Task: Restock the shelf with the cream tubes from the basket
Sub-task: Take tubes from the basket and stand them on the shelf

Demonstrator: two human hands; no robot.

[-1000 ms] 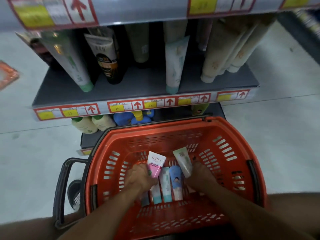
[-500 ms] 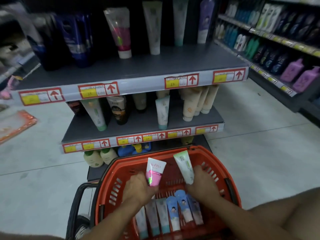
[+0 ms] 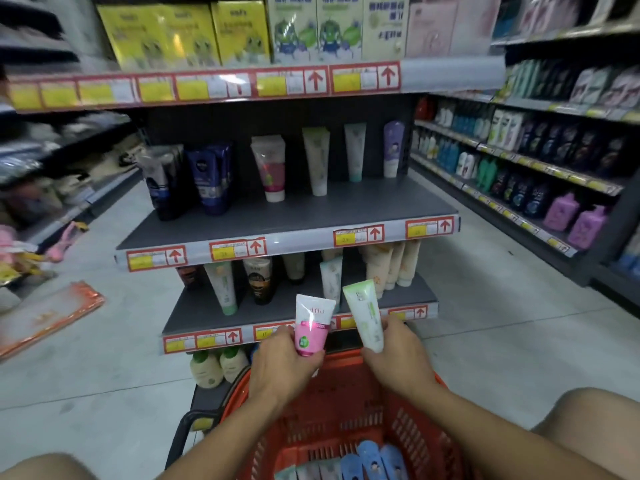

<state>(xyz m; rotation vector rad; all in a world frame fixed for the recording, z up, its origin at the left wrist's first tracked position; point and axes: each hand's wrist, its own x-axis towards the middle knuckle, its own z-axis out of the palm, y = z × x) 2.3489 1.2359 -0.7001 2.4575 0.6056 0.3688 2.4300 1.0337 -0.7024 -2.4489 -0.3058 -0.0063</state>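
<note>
Dark grey metal shelf unit with red-and-yellow price tags [image 3: 284, 216] ahead, tubes standing on caps; orange plastic slotted basket [image 3: 332, 420] below, more tubes lying at its near end; left hand [image 3: 284, 362] grips pink-and-white cream tube [image 3: 311, 329], long axis upright, crimped end up; right hand [image 3: 398, 351] grips pale green-and-white cream tube [image 3: 365, 315], crimped end up, tilted left; both above basket's far rim.

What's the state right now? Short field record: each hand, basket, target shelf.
left hand: holds pink-and-white tube, raised above the basket
right hand: holds green-and-white tube, also raised
basket: orange, below the hands; more tubes lie inside
middle shelf: tubes standing along the back, front bare
lower shelf: a few standing tubes
placed yet: neither held tube
</note>
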